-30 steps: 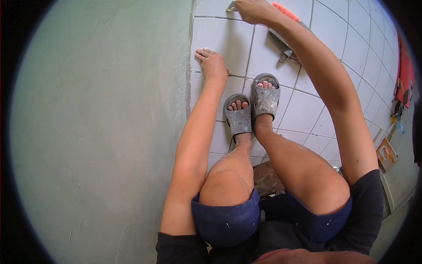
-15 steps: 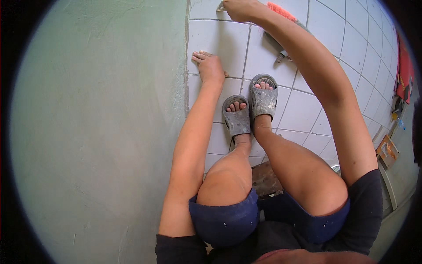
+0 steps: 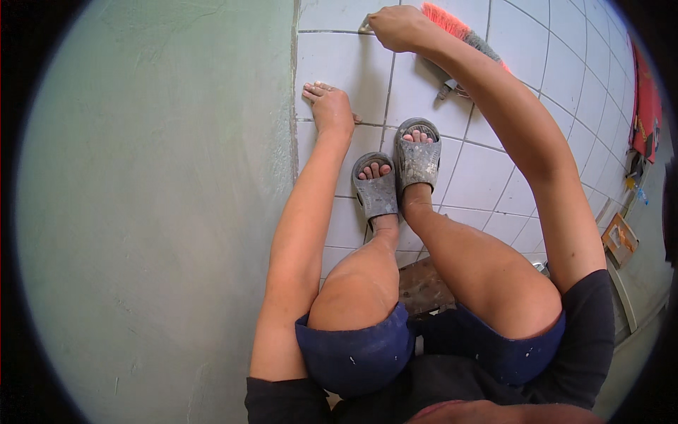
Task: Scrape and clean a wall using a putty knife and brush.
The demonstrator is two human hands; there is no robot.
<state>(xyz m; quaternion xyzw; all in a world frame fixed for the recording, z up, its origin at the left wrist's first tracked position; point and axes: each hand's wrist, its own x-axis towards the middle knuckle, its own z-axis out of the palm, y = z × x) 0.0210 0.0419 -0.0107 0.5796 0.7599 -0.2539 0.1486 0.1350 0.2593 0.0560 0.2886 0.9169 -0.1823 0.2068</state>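
Observation:
My left hand [image 3: 330, 109] rests palm down on the white tiled floor [image 3: 346, 60], its fingers stretched toward the wall and its thumb out to the right. Farther out, my right hand [image 3: 399, 28] is closed in a fist near a tile joint. A small pale tip [image 3: 366, 25] of what it grips pokes out on the left side; the rest is hidden inside the fingers. Just beyond my right wrist lies a brush head with orange and grey bristles [image 3: 459, 34], partly covered by my forearm.
A grey-green plastered wall [image 3: 155, 212] runs along the left, meeting the tiles. My feet in dusty grey slides [image 3: 420, 159] stand between my arms. A brown speckled board [image 3: 424, 286] lies under my legs. Red material [image 3: 646, 106] and a small framed piece [image 3: 621, 239] are at the right.
My right hand has come slightly nearer and to the right, with the small pale tip still showing. More of the brush bristles shows. My left hand stays flat on the tiles.

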